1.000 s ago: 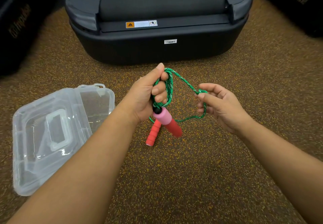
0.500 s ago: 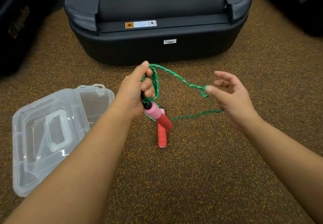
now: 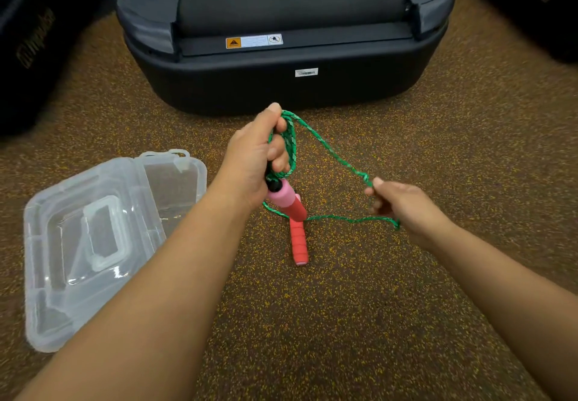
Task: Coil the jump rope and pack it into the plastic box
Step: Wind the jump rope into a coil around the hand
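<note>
My left hand grips several loops of the green jump rope together with the top of one pink-and-red handle, which points down and right. A stretch of rope runs from the coil down to my right hand, whose fingers pinch it at a knot-like kink. From there the rope trails back left along the floor to the second red handle, which lies on the carpet. The clear plastic box lies open on the floor to the left, with its lid spread flat.
A black treadmill end stands just beyond my hands. Dark equipment fills the far left and far right corners. Speckled brown carpet covers the floor around.
My right hand was open half a second ago; it has moved down and closed on the rope. The left hand has held its coil throughout. The loose handle on the floor has turned to point towards me.
</note>
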Motion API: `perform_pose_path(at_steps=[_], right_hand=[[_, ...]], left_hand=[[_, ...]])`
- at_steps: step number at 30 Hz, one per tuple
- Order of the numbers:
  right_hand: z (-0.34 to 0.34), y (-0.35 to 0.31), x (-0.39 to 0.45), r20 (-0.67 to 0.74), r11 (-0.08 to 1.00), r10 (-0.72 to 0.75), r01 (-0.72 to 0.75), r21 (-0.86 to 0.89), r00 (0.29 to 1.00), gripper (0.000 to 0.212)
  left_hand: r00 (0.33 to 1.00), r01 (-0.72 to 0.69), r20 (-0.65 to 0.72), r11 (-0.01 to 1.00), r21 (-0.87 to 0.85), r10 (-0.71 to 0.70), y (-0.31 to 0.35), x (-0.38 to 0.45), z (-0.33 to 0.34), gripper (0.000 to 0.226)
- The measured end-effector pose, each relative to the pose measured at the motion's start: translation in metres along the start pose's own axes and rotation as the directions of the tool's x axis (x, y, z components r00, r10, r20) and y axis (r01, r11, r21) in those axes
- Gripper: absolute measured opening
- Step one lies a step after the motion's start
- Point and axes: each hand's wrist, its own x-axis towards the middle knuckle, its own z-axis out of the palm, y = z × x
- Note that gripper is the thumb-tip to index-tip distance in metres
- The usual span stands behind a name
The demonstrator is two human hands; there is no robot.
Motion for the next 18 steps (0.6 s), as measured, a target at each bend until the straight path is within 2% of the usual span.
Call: perform_pose_path(at_steps=[2, 4, 7, 9, 12, 15, 16, 18], right_hand=[[0.007, 0.000, -0.002, 0.068, 0.986, -0.047, 0.057, -0.157, 0.997, 0.021], [0.016, -0.008, -0.006, 0.174, 0.974, -0.134, 0.162, -0.158, 0.976, 0.032], [0.029, -0.019, -0.012, 0.340, 0.964, -0.256, 0.265, 0.021, 0.905, 0.054], [0.036, -0.027, -0.016, 0.388, 0.956, -0.291, 0.251, 0.151, 0.875, 0.049], [0.042, -0.039, -0.022, 0.307, 0.931, -0.336, 0.265, 0.251, 0.890, 0.017], [0.039, -0.035, -0.021, 0.119, 0.906, -0.312, 0.257, 0.335, 0.943, 0.020], [0.039, -0.031, -0.021, 0.080, 0.919, -0.300, 0.266, 0.292, 0.951, 0.022], [0.043, -0.022, -0.023, 0.061, 0.950, -0.303, 0.296, 0.099, 0.951, 0.028]], left_hand=[[0.999, 0.019, 0.046, 0.997, 0.078, -0.022, -0.005, -0.002, 0.008, 0.032], [0.996, 0.029, 0.077, 0.986, 0.164, -0.042, -0.009, -0.005, 0.015, 0.032], [0.995, 0.029, 0.089, 0.967, 0.255, -0.053, -0.012, -0.006, 0.023, 0.033], [0.995, 0.024, 0.084, 0.962, 0.272, -0.049, -0.011, -0.006, 0.023, 0.032], [0.996, 0.034, 0.068, 0.975, 0.219, -0.050, -0.008, -0.005, 0.021, 0.032], [0.998, 0.065, 0.022, 0.996, 0.054, -0.066, -0.005, -0.003, 0.014, 0.033], [0.997, 0.078, 0.007, 0.997, -0.004, -0.078, -0.005, -0.003, 0.013, 0.034], [0.994, 0.102, -0.018, 0.992, -0.081, -0.103, -0.007, -0.003, 0.013, 0.033]])
